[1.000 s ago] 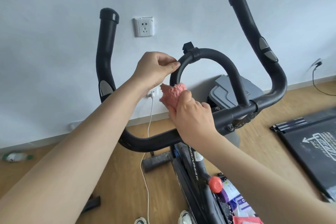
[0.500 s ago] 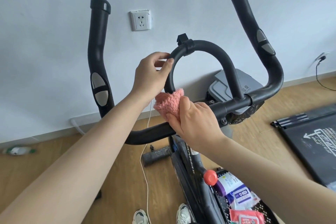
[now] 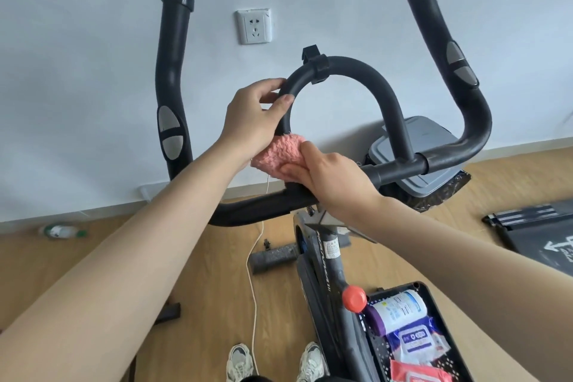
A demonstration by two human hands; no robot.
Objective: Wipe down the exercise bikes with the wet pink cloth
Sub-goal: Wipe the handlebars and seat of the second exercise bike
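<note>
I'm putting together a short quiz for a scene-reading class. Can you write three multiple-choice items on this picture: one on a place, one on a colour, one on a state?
1. Where is the pink cloth?
A. hanging from a hook
B. against the lower part of the loop bar, just below the left hand
C. spread over a saddle

2. What colour is the round knob on the bike frame?
A. red-orange
B. blue
C. green

3. What is the left hand doing?
A. hanging idle
B. gripping the loop bar
C. holding a spray bottle

Answers:
1 B: the right hand holds the cloth against the bar there.
2 A: the knob shows bright red-orange against the dark frame.
3 B: its fingers curl round the bar.
</note>
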